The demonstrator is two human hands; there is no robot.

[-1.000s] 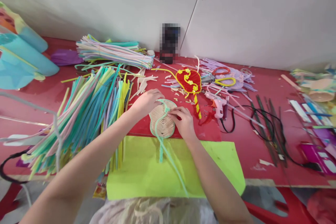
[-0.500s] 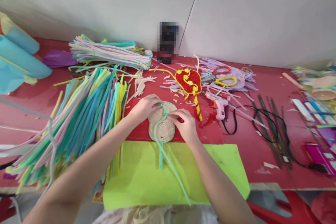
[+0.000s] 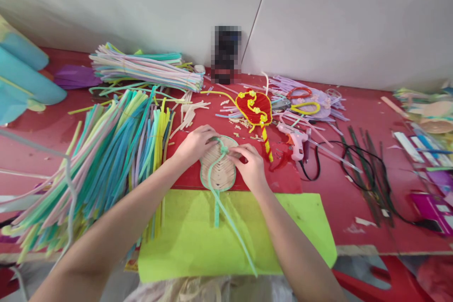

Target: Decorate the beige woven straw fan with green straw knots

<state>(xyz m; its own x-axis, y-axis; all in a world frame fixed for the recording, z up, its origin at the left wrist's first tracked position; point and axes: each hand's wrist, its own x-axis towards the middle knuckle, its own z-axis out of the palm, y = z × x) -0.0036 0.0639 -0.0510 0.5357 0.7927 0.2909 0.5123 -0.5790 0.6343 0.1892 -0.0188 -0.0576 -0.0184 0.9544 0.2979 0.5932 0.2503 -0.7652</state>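
A cream fan (image 3: 219,175) with a ribbed surface, a mint-green edge and a green handle lies flat in front of me, its handle pointing toward me. On its upper part sits a small knotted loop of mint-green pipe cleaner (image 3: 231,225), whose long loose end curves down past the handle. My left hand (image 3: 198,144) is at the fan's upper left, its fingertips closed on the loop's left side. From the right, my right hand (image 3: 250,163) pinches the pipe cleaner beside the knot. The fingertips partly hide what they grip.
A lime-green sheet (image 3: 283,236) covers the table's near edge. Bundled pipe cleaners (image 3: 113,151) lie left. Beyond the fan are a red heart-shaped fan (image 3: 253,109), scissors (image 3: 305,108) and a pink glue gun (image 3: 295,141) with a black cord. A pixelated dark object (image 3: 226,54) leans on the wall.
Almost nothing differs. Both hands keep their places on the green loop, and the camera view has shifted very slightly.
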